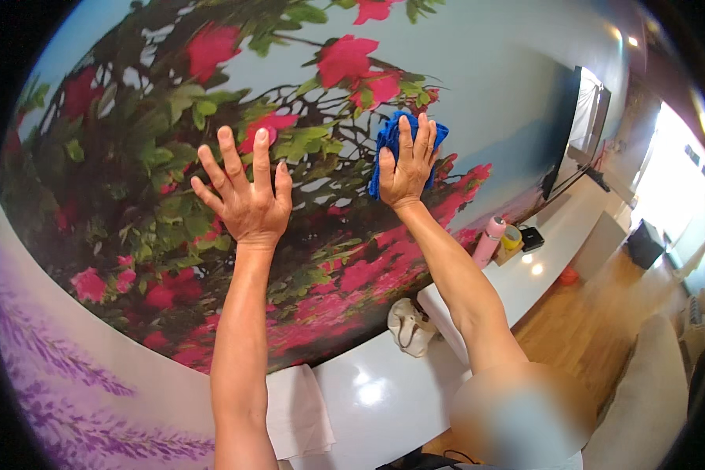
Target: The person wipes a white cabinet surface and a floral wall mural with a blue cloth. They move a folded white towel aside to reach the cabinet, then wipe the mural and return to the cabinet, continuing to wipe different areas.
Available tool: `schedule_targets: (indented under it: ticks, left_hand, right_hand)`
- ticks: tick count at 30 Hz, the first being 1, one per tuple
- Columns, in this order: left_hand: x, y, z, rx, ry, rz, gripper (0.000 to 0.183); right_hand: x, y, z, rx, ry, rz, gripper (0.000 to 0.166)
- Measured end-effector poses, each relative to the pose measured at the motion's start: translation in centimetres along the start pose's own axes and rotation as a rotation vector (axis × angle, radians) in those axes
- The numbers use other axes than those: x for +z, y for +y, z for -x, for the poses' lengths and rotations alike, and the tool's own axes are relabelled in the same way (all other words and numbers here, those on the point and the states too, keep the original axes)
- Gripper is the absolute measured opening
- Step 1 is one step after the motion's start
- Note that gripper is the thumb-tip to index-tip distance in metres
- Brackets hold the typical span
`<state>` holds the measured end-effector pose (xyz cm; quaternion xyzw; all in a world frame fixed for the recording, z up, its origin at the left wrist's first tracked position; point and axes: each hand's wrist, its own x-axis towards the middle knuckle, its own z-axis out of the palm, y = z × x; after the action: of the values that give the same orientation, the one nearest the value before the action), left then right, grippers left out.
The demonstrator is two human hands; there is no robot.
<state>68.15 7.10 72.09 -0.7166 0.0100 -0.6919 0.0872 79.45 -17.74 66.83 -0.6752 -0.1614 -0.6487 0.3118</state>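
Observation:
A wall mural of pink flowers and green leaves (182, 153) fills most of the view in front of me. My left hand (249, 194) lies on it, fingers spread, palm towards the wall, with nothing seen in it. To the right, my right hand (410, 161) presses a folded blue cloth (388, 138) against the mural. The cloth shows around the fingers and beside the wrist; its underside is hidden.
Below the mural runs a glossy white cabinet top (370, 405) with a white cloth (298, 405) and a white bag (410, 329). Farther right stand a pink bottle (489, 241), a yellow tape roll (511, 238), a black box (531, 238) and a television (577, 132).

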Motion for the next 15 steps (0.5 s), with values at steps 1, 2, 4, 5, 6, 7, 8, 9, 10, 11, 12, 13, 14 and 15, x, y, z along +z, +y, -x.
schedule_targets:
  ticks: [1, 2, 4, 5, 6, 7, 8, 9, 10, 11, 12, 13, 14, 15]
  left_hand:
    - [-0.03, -0.11, 0.08, 0.008, 0.009, 0.015, 0.057]
    - [-0.35, -0.25, 0.2, -0.003, -0.004, 0.021, 0.056]
    - [-0.34, -0.23, 0.15, -0.004, -0.015, 0.039, 0.057]
    - [-0.35, -0.19, 0.49, -0.009, -0.017, 0.046, 0.058]
    - [-0.29, -0.19, 0.42, -0.007, -0.021, 0.047, 0.058]
    - [-0.32, -0.13, 0.46, -0.006, -0.026, 0.046, 0.058]
    - [-0.34, -0.03, 0.57, -0.007, -0.031, 0.044, 0.058]
    - [-0.35, -0.1, 0.46, -0.001, -0.028, 0.046, 0.058]
    - [-0.3, -0.13, 0.51, 0.004, -0.025, 0.046, 0.058]
    - [-0.23, -0.13, 0.68, 0.006, -0.024, 0.045, 0.058]
    - [-0.17, -0.25, 0.38, 0.01, -0.021, 0.034, 0.058]
    - [-0.12, -0.41, 0.36, 0.013, -0.016, 0.029, 0.058]
    - [-0.13, -0.58, 0.5, 0.015, -0.011, 0.024, 0.058]
    - [-0.26, -0.8, 0.35, 0.025, -0.003, 0.016, 0.058]
  right_hand:
    - [0.06, 0.02, 0.12, -0.008, 0.004, -0.003, 0.065]
    - [0.18, -0.03, 0.33, -0.008, -0.005, -0.006, 0.065]
    - [0.2, -0.11, 0.33, 0.009, 0.002, -0.01, 0.065]
    - [0.08, -0.07, 0.41, 0.002, -0.015, -0.005, 0.065]
    - [-0.01, -0.16, 0.35, 0.011, -0.013, 0.0, 0.065]
    - [-0.15, -0.2, 0.35, 0.019, -0.012, 0.003, 0.065]
    - [-0.34, -0.18, 0.4, 0.022, -0.015, -0.004, 0.065]
    - [-0.25, -0.21, 0.42, 0.021, -0.01, -0.002, 0.065]
    - [-0.18, -0.21, 0.5, 0.019, -0.007, -0.003, 0.065]
    - [-0.14, -0.16, 0.65, 0.016, -0.006, -0.004, 0.065]
    - [-0.08, -0.23, 0.39, 0.007, 0.004, -0.005, 0.064]
    - [-0.02, -0.42, 0.33, 0.022, 0.003, -0.022, 0.064]
    - [0.02, -0.57, 0.38, 0.016, -0.002, -0.019, 0.064]
    - [0.22, -0.73, 0.41, 0.015, -0.001, -0.019, 0.064]
